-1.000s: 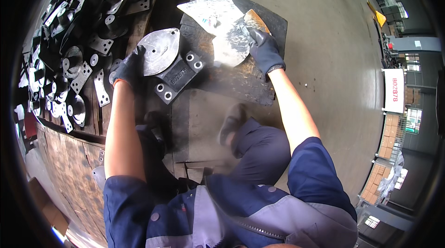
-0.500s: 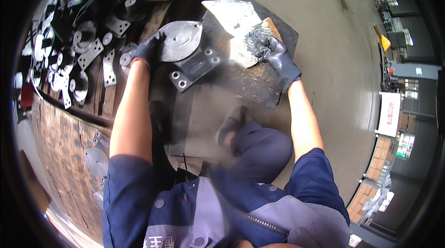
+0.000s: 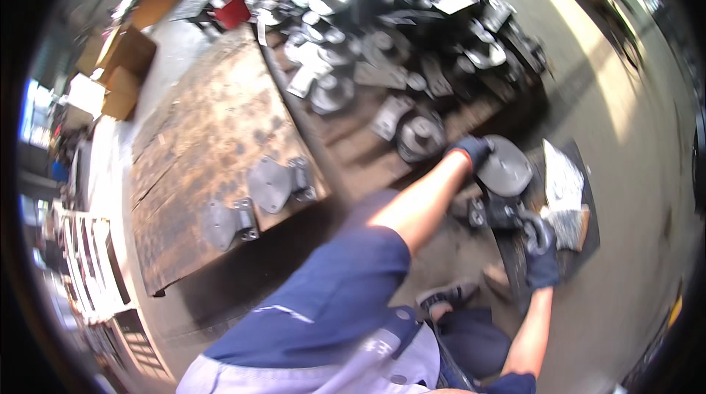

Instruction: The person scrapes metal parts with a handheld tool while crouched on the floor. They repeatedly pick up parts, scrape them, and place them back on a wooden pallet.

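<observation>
No lettering is legible; the white marks (image 3: 376, 348) on the jacket (image 3: 316, 306), just left of its buttons (image 3: 402, 314), are too blurred to read

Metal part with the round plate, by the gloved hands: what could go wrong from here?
The metal part seems gripped at its plate's rim by the left hand, so it might tip. The right hand is close to its dark bracket, so a pinch is possible. Two similar parts lie near the edge of the wooden table and might fall if bumped.

Left arm (image 3: 423, 192) outstretched, gloved left hand (image 3: 471, 151) farther forward; gloved right hand (image 3: 541, 248) nearer, fingers (image 3: 543, 232) curled.
</observation>
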A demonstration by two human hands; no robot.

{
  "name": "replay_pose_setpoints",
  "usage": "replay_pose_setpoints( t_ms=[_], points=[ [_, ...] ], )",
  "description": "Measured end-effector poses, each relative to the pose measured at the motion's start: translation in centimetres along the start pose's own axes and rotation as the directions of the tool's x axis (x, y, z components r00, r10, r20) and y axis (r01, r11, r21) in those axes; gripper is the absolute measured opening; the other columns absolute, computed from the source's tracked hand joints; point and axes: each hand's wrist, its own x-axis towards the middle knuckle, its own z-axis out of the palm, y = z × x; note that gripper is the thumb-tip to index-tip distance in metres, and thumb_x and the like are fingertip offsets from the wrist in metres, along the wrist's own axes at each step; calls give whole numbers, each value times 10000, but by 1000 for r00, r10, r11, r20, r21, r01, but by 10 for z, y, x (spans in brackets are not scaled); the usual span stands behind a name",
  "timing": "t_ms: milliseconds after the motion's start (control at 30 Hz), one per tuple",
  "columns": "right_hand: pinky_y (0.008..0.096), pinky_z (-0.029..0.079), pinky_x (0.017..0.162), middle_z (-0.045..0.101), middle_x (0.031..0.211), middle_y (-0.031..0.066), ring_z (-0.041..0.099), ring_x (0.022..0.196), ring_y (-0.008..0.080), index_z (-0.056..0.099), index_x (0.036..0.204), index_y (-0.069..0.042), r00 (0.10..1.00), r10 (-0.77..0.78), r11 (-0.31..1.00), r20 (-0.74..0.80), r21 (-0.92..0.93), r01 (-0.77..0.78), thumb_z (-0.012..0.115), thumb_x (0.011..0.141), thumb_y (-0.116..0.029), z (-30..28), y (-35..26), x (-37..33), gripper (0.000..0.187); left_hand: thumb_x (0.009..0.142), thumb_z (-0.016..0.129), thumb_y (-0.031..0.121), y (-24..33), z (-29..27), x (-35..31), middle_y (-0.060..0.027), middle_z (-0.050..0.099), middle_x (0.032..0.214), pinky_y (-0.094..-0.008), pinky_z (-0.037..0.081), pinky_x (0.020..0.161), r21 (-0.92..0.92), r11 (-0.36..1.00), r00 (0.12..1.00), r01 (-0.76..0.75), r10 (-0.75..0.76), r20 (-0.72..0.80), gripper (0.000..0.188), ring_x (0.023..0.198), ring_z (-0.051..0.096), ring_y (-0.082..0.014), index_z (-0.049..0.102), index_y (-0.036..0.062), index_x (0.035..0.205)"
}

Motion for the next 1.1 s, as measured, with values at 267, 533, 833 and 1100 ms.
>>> replay_pose_setpoints(
  t_ms=[267,533,833,1100],
  points=[
    [297,466,674,636,823,105,592,736,170,615,939,12,996,88,990,9,106,-88,488,881,-65,13,-23,3,159,747,598,459,-43,-7,9,-214,649,960,-350,472,769,-54,997,998,55,-56,-19,524,885,629,-259,653,-1,992],
    [315,472,800,656,957,117,612,884,201,626,992,15,994,79,990,-77,124,-69,566,828,-22,5,15,-5,179,810,598,378,-3,1,-3,-128,654,968,-347,470,754,-364,926,995,98,-79,69,428,834,602,-207,644,24,1046],
    [365,483,740,655,844,121,626,797,275,658,871,-78,976,-150,988,-159,-66,141,545,706,78,15,15,8,253,817,619,414,-16,-12,4,-109,653,988,-303,443,788,-207,978,995,-7,28,100,469,862,589,-187,636,15,1062],
    [278,452,579,627,728,76,570,640,160,677,827,-39,984,-113,993,-136,2,115,603,841,-86,18,26,12,89,797,683,264,-19,-3,7,-85,653,880,-271,465,673,-403,915,998,9,19,65,354,720,577,-159,643,-13,1014]
  ],
)
